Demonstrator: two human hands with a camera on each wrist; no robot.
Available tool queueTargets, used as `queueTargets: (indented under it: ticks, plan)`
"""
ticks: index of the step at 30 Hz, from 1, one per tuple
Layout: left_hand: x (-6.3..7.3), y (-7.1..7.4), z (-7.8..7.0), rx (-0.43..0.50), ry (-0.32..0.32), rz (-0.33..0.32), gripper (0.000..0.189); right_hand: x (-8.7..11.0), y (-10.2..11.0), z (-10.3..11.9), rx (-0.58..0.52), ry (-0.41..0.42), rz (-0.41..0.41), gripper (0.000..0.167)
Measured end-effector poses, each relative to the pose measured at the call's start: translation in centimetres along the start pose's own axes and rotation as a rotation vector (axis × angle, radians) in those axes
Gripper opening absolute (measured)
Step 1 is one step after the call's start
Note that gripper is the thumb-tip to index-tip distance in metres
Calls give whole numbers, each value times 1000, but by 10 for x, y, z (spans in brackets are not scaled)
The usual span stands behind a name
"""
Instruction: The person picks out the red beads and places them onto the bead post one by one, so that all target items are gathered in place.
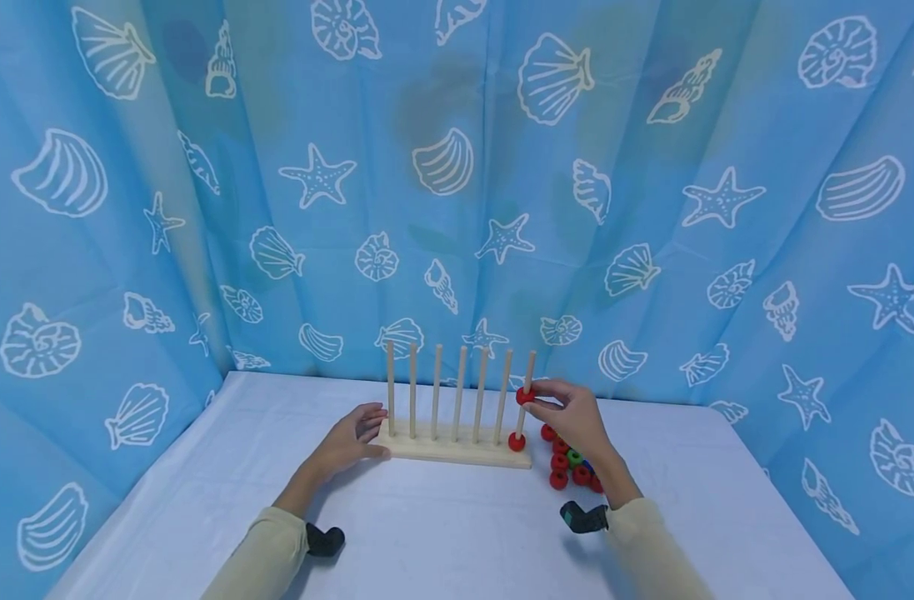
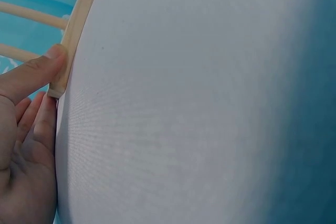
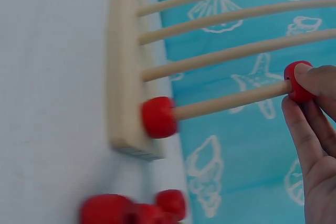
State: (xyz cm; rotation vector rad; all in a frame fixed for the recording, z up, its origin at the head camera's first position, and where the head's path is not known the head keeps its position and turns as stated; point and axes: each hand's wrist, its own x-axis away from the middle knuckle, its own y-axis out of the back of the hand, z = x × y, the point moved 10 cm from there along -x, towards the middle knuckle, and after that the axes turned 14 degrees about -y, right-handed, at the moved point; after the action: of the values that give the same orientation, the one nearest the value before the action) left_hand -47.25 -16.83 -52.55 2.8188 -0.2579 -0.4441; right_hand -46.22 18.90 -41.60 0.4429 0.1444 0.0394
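A pale wooden peg rack with a row of several upright dowels stands on the table. My right hand pinches a red bead between thumb and fingers, and the bead is around the rightmost dowel, partway up it. Another red bead sits at the foot of that same dowel, against the base. At the rack's left end, my left hand holds the base, its thumb on the front edge and its fingers round the end. The other dowels carry no beads.
Loose beads, mostly red with a green one and some blue, lie in a cluster right of the rack, partly hidden under my right forearm. A blue shell-patterned curtain hangs behind the white-covered table.
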Motion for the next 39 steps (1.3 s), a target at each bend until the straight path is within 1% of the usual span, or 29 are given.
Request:
queueTargets:
  ticks: [3, 8, 13, 16, 21, 25, 31, 39]
  plan:
    - [-1, 1, 1, -15, 5, -8, 91, 2, -6, -14, 7, -42, -6, 40]
    - [-2, 3, 2, -32, 11, -9, 91, 3, -14, -32, 58, -95, -20, 39]
    - [-1, 3, 2, -17, 16, -1, 92, 5, -20, -43, 140, -143, -38, 40]
    - [-1, 3, 3, -15, 8, 5, 92, 7, -22, -47, 183, -168, -41, 42]
    - [-1, 2, 4, -13, -5, 8, 91, 7, -27, -57, 187, -205, -25, 41]
    - [-1, 1, 5, -5, -10, 4, 90, 8, -28, -62, 181, -200, -22, 39]
    - [0, 0, 4, -9, 1, 3, 90, 10, -30, -65, 156, -195, -19, 38]
    - [0, 0, 1, 3, 5, 0, 90, 11, -29, -65, 151, -199, -23, 38]
